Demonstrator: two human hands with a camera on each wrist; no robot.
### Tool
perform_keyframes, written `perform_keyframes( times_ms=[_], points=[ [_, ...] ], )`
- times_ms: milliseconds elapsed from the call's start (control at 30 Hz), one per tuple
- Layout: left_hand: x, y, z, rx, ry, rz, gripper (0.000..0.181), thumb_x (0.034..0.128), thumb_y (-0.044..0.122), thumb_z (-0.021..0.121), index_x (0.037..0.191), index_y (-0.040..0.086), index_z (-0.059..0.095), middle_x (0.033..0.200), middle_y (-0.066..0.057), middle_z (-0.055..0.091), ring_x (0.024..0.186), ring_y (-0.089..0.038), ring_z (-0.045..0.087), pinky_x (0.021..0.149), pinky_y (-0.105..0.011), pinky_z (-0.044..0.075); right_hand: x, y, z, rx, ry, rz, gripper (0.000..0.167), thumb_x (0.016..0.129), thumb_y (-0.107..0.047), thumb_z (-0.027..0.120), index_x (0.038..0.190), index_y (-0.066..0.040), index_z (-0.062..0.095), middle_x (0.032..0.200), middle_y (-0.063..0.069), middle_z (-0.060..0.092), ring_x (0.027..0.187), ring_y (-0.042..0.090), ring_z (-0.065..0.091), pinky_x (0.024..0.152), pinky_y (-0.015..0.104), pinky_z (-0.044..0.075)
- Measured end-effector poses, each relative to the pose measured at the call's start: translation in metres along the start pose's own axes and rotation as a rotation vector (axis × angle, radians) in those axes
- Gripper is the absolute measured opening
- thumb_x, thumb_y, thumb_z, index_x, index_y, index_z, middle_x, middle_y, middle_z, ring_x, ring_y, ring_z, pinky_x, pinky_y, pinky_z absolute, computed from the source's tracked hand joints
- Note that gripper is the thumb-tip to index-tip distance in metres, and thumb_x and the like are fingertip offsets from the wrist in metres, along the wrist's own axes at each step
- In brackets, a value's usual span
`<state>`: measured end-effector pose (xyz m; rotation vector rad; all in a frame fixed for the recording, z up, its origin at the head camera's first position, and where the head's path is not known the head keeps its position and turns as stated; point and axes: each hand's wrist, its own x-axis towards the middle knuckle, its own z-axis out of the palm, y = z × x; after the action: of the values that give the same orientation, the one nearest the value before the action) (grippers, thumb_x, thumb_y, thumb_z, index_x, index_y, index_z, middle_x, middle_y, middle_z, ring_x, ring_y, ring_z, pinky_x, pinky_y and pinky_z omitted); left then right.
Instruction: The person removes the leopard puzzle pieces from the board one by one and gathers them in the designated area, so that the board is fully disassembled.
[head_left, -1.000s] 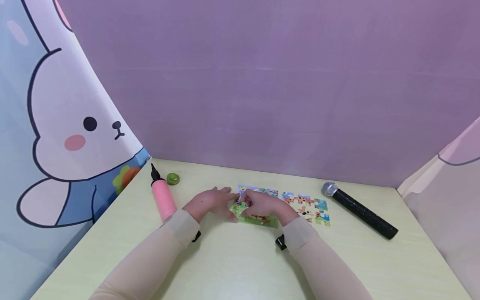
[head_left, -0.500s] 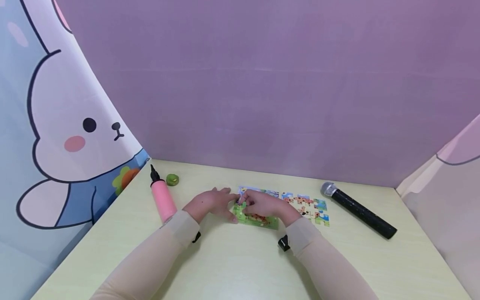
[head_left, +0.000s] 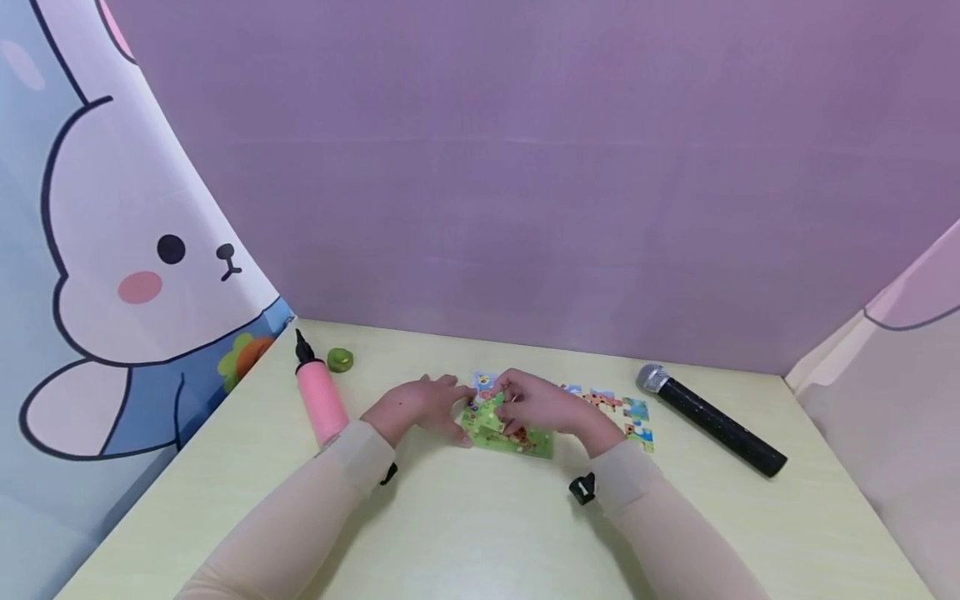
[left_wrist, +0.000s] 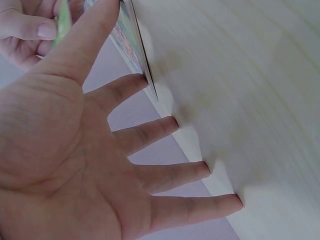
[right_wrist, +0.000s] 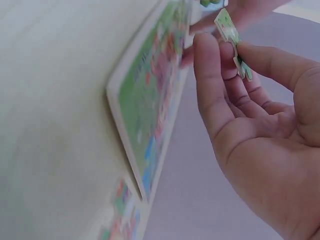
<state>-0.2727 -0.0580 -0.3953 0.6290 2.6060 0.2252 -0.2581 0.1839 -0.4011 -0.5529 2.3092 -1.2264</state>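
Observation:
In the head view, my right hand (head_left: pixel 551 408) is above the puzzle board (head_left: pixel 517 446). Between its thumb and fingers it pinches a green jigsaw piece (right_wrist: pixel 227 29), which the right wrist view shows clear of the board. My left hand (head_left: pixel 423 408) is at the board's left side. In the left wrist view its fingers are spread, with fingertips on the table and the thumb and index finger (left_wrist: pixel 117 92) at the board's edge. Part of the board's picture is hidden behind the right hand.
Loose jigsaw pieces (head_left: pixel 637 408) lie right of the board. Farther right is a black microphone (head_left: pixel 716 425) with a silver head. At the left are a pink hand pump (head_left: pixel 322 400) and a small green object (head_left: pixel 341 360). A purple backdrop (head_left: pixel 480 183) stands behind the table.
My right hand has lifted and shifted slightly right, with the green jigsaw piece now raised off the board. The left hand keeps its place at the board's edge.

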Motion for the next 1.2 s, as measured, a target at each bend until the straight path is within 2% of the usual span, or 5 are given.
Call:
perform_keyframes(
  times_ms=[367, 600, 900, 1067, 1200],
  points=[
    [0.000, -0.003, 0.003, -0.031, 0.013, 0.005, 0.094, 0.0868, 0.056, 0.084, 0.166, 0.029, 0.041, 0.179, -0.016, 0.025, 0.160, -0.060, 0.023, 0.125, -0.079, 0.027, -0.029, 0.015, -0.031, 0.003, 0.046, -0.040, 0.031, 0.109, -0.009, 0.058, 0.137, 0.004, 0.051, 0.103, 0.019, 0.065, 0.095, 0.045, 0.074, 0.090, 0.053, 0.066],
    [0.001, -0.003, 0.004, -0.038, 0.012, 0.008, 0.094, 0.0859, 0.056, 0.085, 0.164, 0.027, 0.043, 0.178, -0.017, 0.027, 0.159, -0.060, 0.025, 0.125, -0.079, 0.028, -0.050, 0.025, -0.045, -0.021, 0.100, -0.017, 0.026, 0.108, -0.010, 0.061, 0.132, 0.000, 0.058, 0.115, 0.023, 0.059, 0.091, 0.036, 0.075, 0.084, 0.053, 0.067],
    [0.001, -0.003, 0.003, -0.045, 0.003, 0.006, 0.092, 0.0876, 0.058, 0.083, 0.165, 0.031, 0.042, 0.179, -0.015, 0.023, 0.161, -0.059, 0.021, 0.125, -0.079, 0.027, -0.080, 0.041, -0.059, -0.055, 0.102, -0.009, 0.026, 0.108, -0.008, 0.060, 0.133, -0.003, 0.060, 0.107, 0.020, 0.059, 0.085, 0.027, 0.073, 0.075, 0.051, 0.067],
    [-0.001, -0.004, 0.002, -0.054, -0.005, -0.006, 0.092, 0.0878, 0.058, 0.083, 0.165, 0.030, 0.042, 0.180, -0.013, 0.021, 0.162, -0.058, 0.018, 0.126, -0.079, 0.024, -0.088, 0.049, -0.059, -0.045, 0.068, 0.013, 0.027, 0.107, -0.005, 0.059, 0.134, -0.001, 0.059, 0.103, 0.016, 0.058, 0.077, 0.022, 0.066, 0.066, 0.042, 0.063],
    [-0.001, -0.006, 0.002, -0.042, -0.005, -0.001, 0.092, 0.0878, 0.059, 0.082, 0.165, 0.029, 0.042, 0.180, -0.013, 0.021, 0.162, -0.058, 0.019, 0.126, -0.079, 0.025, -0.091, 0.054, -0.054, -0.041, 0.040, 0.013, 0.025, 0.105, -0.004, 0.060, 0.129, 0.004, 0.057, 0.104, 0.018, 0.062, 0.078, 0.021, 0.068, 0.071, 0.036, 0.064]
  ],
)
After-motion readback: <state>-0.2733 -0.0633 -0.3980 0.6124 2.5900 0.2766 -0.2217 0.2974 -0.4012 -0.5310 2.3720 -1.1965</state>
